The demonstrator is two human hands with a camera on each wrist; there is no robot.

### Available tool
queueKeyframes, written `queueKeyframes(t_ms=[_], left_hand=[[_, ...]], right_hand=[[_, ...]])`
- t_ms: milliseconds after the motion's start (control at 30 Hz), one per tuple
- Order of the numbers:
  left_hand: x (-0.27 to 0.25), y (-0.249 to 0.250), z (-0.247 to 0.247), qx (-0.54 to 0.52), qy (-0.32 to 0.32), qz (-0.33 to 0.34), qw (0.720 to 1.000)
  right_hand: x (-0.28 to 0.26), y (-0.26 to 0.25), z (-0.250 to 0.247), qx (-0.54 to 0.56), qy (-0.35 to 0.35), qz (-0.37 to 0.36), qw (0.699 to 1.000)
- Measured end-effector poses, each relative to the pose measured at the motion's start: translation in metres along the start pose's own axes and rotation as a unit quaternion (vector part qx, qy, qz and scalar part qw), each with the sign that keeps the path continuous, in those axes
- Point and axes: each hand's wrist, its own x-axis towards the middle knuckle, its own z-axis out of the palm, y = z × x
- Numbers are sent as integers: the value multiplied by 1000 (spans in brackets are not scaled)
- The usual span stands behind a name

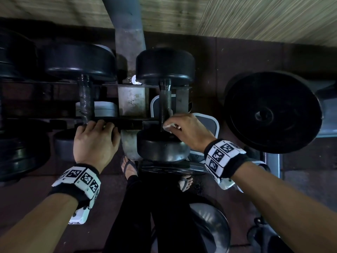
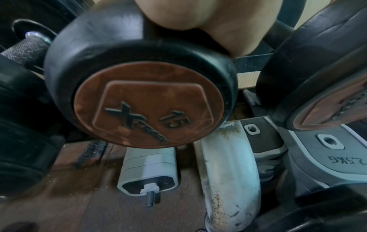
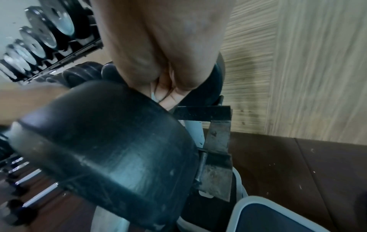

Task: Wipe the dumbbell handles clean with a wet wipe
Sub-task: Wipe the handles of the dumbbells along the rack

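Two black dumbbells lie across a rack. On the right dumbbell (image 1: pixel 165 64), the dark knurled handle (image 1: pixel 165 101) runs toward me, and my right hand (image 1: pixel 182 126) pinches a white wet wipe (image 1: pixel 168 126) against its near end, just above the near head (image 1: pixel 163 148). In the right wrist view that head (image 3: pixel 111 149) fills the frame, and only a sliver of the wipe (image 3: pixel 152 94) shows beside the curled fingers (image 3: pixel 170 95). My left hand (image 1: pixel 96 136) lies over the near head of the left dumbbell (image 1: pixel 80 61), fingers curled over its top by the handle (image 1: pixel 85 101). That head's rusty "15" cap (image 2: pixel 147 106) sits below the palm (image 2: pixel 198 23).
A large black weight plate (image 1: pixel 273 112) leans at the right. A grey rack post (image 1: pixel 130 99) stands between the dumbbells. More dumbbells (image 1: pixel 16 57) sit at the left, grey-rimmed weights (image 1: pixel 206 123) lie under the rack, and sandalled feet (image 1: pixel 129 167) stand below. A wood-panel wall (image 1: pixel 255 15) is behind.
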Motion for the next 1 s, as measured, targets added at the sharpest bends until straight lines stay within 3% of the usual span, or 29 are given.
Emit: queueKeyframes(t_ms=[100, 233, 400, 500, 600, 733, 833, 933, 1000], left_hand=[[0, 0, -1, -1, -5, -1, 1000], [-1, 0, -1, 5, -5, -7, 1000], [-1, 0, -2, 2, -5, -11, 1000], [0, -1, -3, -4, -15, -10, 1000], [0, -2, -3, -2, -25, -12, 1000], [0, 0, -4, 0, -28, -12, 1000], [1, 0, -4, 1, -32, -15, 999], [0, -1, -4, 3, -27, -16, 1000], [0, -1, -5, 1, -28, -15, 999]], right_hand=[[2, -4, 2, -15, 17, -9, 1000], [9, -7, -6, -22, -92, -16, 995], [13, -12, -3, -5, -61, -4, 998], [11, -7, -8, 25, -85, 41, 995], [4, 4, -12, 55, -45, 105, 992], [3, 22, -5, 10, 1, 188, 982], [24, 26, 0, -20, -48, 246, 968], [34, 20, 4, 13, -105, 248, 963], [27, 16, -3, 47, -101, 247, 963]])
